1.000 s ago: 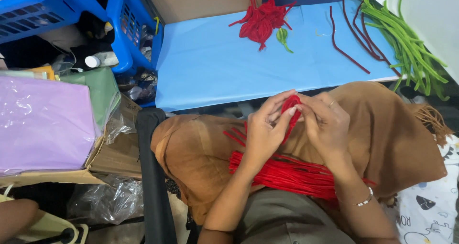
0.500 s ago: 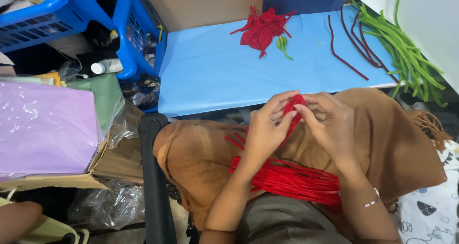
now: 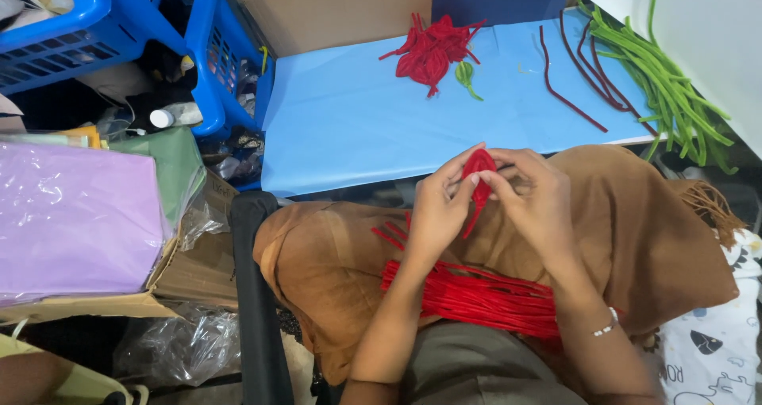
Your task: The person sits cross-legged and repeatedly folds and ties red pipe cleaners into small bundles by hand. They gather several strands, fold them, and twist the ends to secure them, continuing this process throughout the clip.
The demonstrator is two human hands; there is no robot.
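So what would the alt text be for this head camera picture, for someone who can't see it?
Seen from above, a person's left hand and right hand together pinch a small red looped piece over a brown cloth on their lap, where a bundle of red stems lies. Beyond, a blue sheet holds finished red pieces, dark red stems and green stems.

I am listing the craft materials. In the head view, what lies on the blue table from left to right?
Pile of red folded pieces → small green piece → dark red stems → bundle of green stems, at the right edge of the blue table.
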